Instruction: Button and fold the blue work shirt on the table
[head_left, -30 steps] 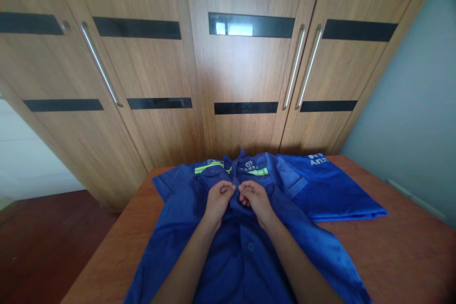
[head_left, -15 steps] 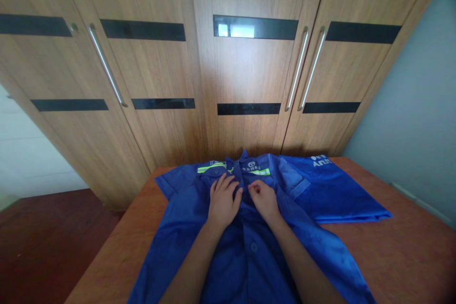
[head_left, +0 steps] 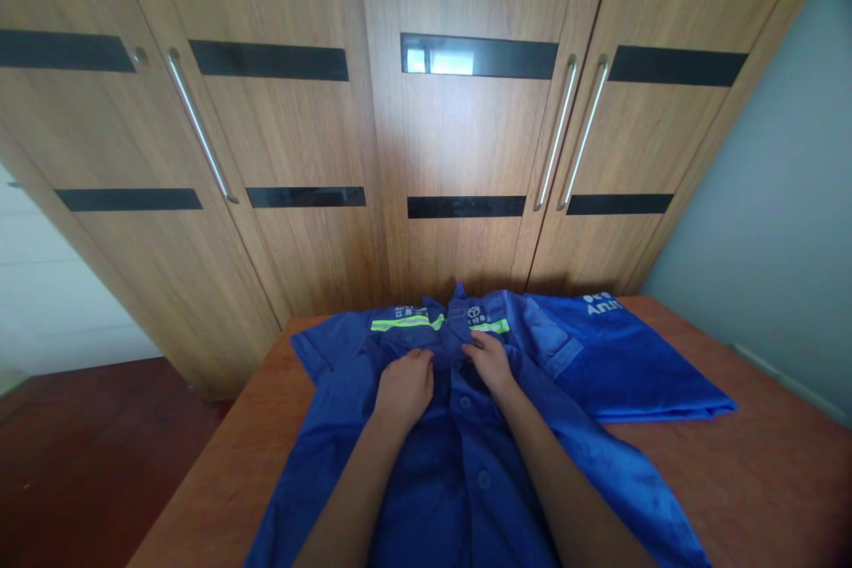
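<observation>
A blue short-sleeved work shirt [head_left: 426, 497] lies front up on the table, its collar toward the wardrobe. Reflective yellow-green strips and white lettering cross its chest. My left hand [head_left: 405, 389] is closed on the shirt front, left of the button placket, just below the strip. Opposite it, my right hand [head_left: 491, 361] pinches the cloth at the placket's right side, fingertips close to the strip. Buttons show down the placket below my hands. The cloth inside my fingers is mostly hidden.
A folded bright blue cloth item [head_left: 639, 373] with white letters lies right of the shirt, partly under its sleeve. The brown tabletop [head_left: 219, 453] ends at the left above a dark red floor [head_left: 73, 461]. A wooden wardrobe [head_left: 459, 142] with metal handles stands behind.
My left hand has gone from spread fingers to a closed grip on the shirt, slightly lower. My right hand stays near the placket, and the cloth between them has shifted.
</observation>
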Available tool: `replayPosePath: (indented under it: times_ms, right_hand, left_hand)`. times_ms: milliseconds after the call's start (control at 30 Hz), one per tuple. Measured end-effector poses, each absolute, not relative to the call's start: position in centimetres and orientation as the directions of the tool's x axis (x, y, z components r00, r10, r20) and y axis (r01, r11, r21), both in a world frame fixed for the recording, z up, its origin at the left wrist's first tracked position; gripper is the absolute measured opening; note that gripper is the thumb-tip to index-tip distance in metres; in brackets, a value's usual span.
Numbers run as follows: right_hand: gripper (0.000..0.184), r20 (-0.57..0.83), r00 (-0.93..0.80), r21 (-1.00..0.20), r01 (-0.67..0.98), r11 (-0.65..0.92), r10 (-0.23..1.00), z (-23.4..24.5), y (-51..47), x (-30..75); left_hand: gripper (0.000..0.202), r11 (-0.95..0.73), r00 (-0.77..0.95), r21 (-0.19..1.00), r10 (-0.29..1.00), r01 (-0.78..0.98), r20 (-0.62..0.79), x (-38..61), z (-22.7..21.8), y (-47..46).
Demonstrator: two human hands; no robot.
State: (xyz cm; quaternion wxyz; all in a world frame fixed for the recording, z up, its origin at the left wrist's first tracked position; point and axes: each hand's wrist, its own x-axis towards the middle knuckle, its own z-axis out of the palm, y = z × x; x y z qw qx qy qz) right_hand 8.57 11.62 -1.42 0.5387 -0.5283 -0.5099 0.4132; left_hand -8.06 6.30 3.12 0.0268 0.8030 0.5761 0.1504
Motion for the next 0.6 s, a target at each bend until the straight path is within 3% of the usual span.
replayPosePath:
  times_ms: [300,500,600]
  right_hand:
    - [0.027,0.021,0.183,-0.943,-0.323,0.081,0.983,-0.2,10.0,9.0]
    - [0.028,-0.035,0.189,-0.910,-0.411,0.047,0.981,-0.2,10.1,9.2]
    - [0.022,-0.071,0.189,-0.909,-0.416,0.015,0.979,-0.7,10.4,9.2]
  left_hand:
    - [0.028,-0.315,0.264,0.203,0.933,0.927,0.245,-7.9,3.1,6.3]
    - [0.028,-0.296,0.232,0.173,0.921,0.939,0.314,-7.9,4.5,6.0]
    - [0.024,-0.293,0.252,0.119,0.928,0.949,0.276,-7.8,5.3,5.6]
